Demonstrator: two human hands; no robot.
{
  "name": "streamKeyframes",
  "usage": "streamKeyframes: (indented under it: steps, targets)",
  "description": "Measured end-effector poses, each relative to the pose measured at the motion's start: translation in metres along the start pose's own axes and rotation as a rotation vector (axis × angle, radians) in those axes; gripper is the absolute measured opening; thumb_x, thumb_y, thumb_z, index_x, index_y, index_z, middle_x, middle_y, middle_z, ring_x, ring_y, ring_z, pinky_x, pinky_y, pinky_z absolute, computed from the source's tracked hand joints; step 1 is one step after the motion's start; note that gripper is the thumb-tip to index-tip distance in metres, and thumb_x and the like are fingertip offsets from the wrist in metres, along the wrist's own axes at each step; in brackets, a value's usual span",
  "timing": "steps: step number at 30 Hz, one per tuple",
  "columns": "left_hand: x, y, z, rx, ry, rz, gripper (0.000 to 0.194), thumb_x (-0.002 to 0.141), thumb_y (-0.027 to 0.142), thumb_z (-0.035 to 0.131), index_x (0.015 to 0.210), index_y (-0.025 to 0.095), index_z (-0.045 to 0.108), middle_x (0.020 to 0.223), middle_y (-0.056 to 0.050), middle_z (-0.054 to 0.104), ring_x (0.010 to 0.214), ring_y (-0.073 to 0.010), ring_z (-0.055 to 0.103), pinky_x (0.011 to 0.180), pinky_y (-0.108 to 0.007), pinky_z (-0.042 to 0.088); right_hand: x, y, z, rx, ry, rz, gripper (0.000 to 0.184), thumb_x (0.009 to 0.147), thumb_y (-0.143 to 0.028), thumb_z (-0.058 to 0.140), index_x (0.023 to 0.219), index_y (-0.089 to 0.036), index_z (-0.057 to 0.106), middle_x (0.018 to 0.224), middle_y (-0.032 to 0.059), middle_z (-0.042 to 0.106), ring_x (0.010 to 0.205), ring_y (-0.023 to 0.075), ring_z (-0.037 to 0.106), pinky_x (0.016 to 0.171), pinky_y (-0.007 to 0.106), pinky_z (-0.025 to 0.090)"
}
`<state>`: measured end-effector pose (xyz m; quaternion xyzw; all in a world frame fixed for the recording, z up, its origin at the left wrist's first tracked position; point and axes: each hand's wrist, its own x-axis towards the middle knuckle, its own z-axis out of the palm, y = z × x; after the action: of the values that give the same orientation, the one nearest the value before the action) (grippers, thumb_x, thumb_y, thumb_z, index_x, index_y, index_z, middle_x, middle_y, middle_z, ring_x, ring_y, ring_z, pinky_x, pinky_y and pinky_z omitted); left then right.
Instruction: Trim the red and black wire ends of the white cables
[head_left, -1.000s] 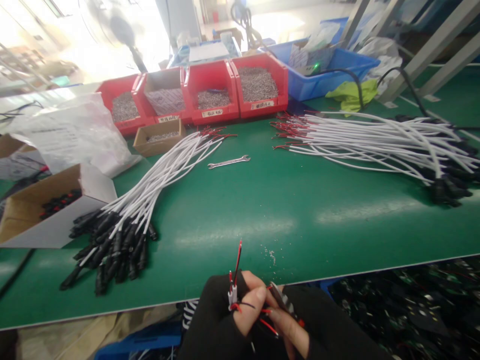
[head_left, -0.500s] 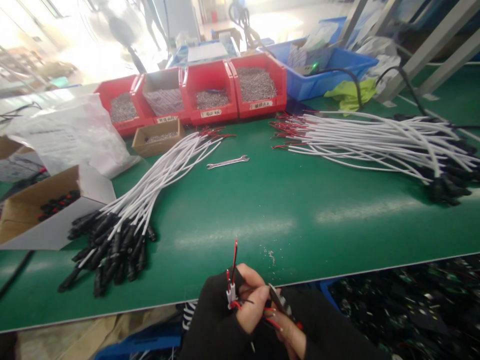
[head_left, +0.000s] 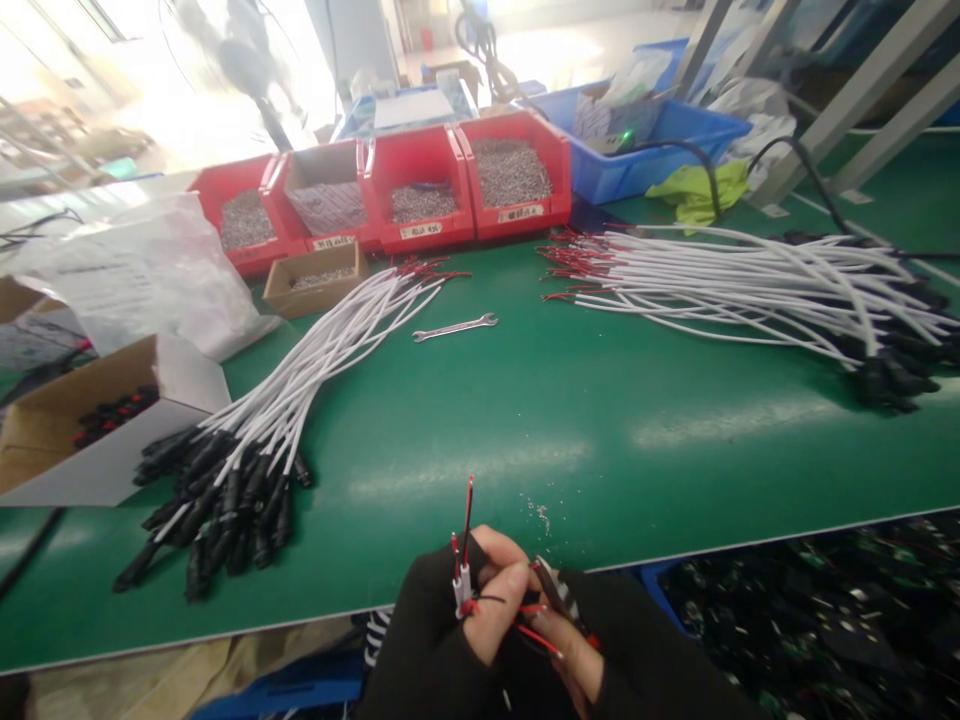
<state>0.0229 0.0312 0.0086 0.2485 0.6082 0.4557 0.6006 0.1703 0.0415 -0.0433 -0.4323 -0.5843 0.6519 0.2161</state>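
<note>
Close to the table's front edge, my left hand is closed in a pinch on thin red-and-black wires. A small white connector sits on these wires at the left of that hand, with wire ends pointing up. My right hand is wrapped round a small pair of wire cutters with grey metal jaws and a bit of orange-red handle. The jaws are beside the left fingertips, at a short red wire end. Further red wires cross below the right fingers. My palms hide part of the wires and the tool.
White cables with black connectors lie at left, another bundle at right. A wrench lies between them. Red bins of small metal parts stand behind. Tiny scraps dot the green table. Circuit boards fill the lower right.
The cutters and my right hand have shifted slightly up and left against the left fingertips. My left hand keeps its pinch on the wires.
</note>
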Motion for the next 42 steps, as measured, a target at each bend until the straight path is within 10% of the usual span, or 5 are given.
streamKeyframes:
  steps: [8,16,25,32,42]
  targets:
    - [0.002,-0.006,0.001,0.036,0.023,-0.001,0.015,0.090,0.030,0.072,0.077,0.022,0.073,0.074,0.001,0.077,0.068,-0.0153,0.069,0.068,-0.020,0.048,0.012,-0.004,-0.005,-0.018,0.036,0.001,0.030,0.096,-0.056,0.064,0.103,-0.034,0.083,0.079,0.0026,0.081,0.087,0.0255,0.081,0.086,0.037,0.066]
    - [0.005,-0.014,-0.002,0.021,0.016,0.039,0.019,0.091,0.031,0.070,0.076,0.021,0.073,0.072,0.000,0.075,0.067,-0.0159,0.067,0.069,-0.023,0.048,0.008,-0.005,0.010,0.128,0.091,-0.031,0.062,0.096,-0.075,0.044,0.117,-0.029,0.081,0.126,0.0083,0.077,0.124,0.0278,0.070,0.102,0.036,0.059]
    - [0.008,-0.007,-0.010,-0.007,-0.063,-0.023,0.023,0.089,0.035,0.075,0.074,0.018,0.070,0.063,0.002,0.066,0.060,-0.0116,0.058,0.064,-0.019,0.042,-0.003,-0.020,-0.005,0.063,0.200,0.050,0.038,0.097,-0.047,0.067,0.068,-0.022,0.066,0.057,-0.0010,0.069,0.055,0.0135,0.070,0.064,0.021,0.061]
    - [0.008,-0.009,-0.018,0.056,-0.157,-0.006,0.031,0.090,0.038,0.074,0.071,0.016,0.066,0.054,0.005,0.051,0.053,-0.0088,0.047,0.057,-0.017,0.034,-0.007,-0.025,0.004,0.208,0.383,-0.113,0.026,0.084,-0.030,0.083,0.108,-0.025,0.076,0.067,-0.0035,0.068,0.058,0.0127,0.067,0.058,0.022,0.058]
    - [0.001,-0.015,-0.013,-0.037,-0.169,-0.004,0.031,0.084,0.043,0.082,0.074,0.019,0.064,0.059,0.002,0.059,0.057,-0.0162,0.062,0.058,-0.024,0.050,-0.010,-0.040,-0.003,0.229,0.347,-0.193,0.009,0.091,-0.018,0.075,0.088,-0.026,0.079,0.073,0.0008,0.078,0.064,0.0155,0.075,0.063,0.024,0.062]
